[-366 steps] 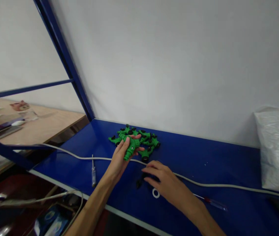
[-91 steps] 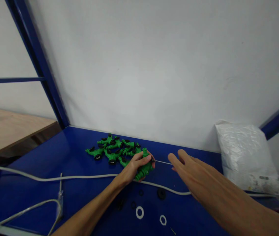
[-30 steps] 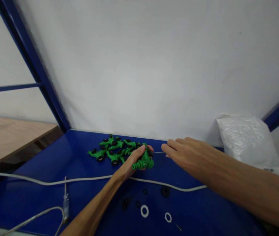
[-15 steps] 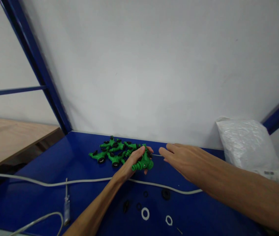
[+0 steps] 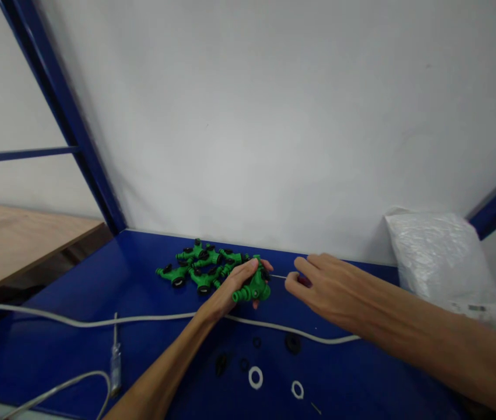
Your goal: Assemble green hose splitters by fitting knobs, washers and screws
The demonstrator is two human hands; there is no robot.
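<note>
Left hand (image 5: 230, 287) curled around a green plastic hose splitter with black caps (image 5: 254, 287), held low over the blue metal counter (image 5: 143, 280), just right of a heap of like green splitters (image 5: 197, 267) near the white wall (image 5: 274, 116).

Right hand (image 5: 320, 286) with thumb and forefinger pinched on the handle end of a thin metal-shafted tool (image 5: 279, 276); the handle itself is mostly hidden, a dark reddish bit shows. Shaft runs left, tip at a black port of the held splitter. Whether the tip is inside the port cannot be told.

White cable (image 5: 143, 318) crosses the counter under both forearms. In front of it lie loose parts: two white rings (image 5: 255, 377), small black rings (image 5: 257, 342), a black cap (image 5: 292, 343). A clear-handled screwdriver (image 5: 115, 360) rests at left beside a cable loop. White plastic sack (image 5: 442, 268) stands against the wall at right.

Risks, as judged:
- Slender shaft could slip off the port and jab the left fingers, since they wrap close to the tip
- Splitter may twist in the grip if pushed off-axis
- A forearm dragging the cable could sweep the loose rings off the front edge
</note>
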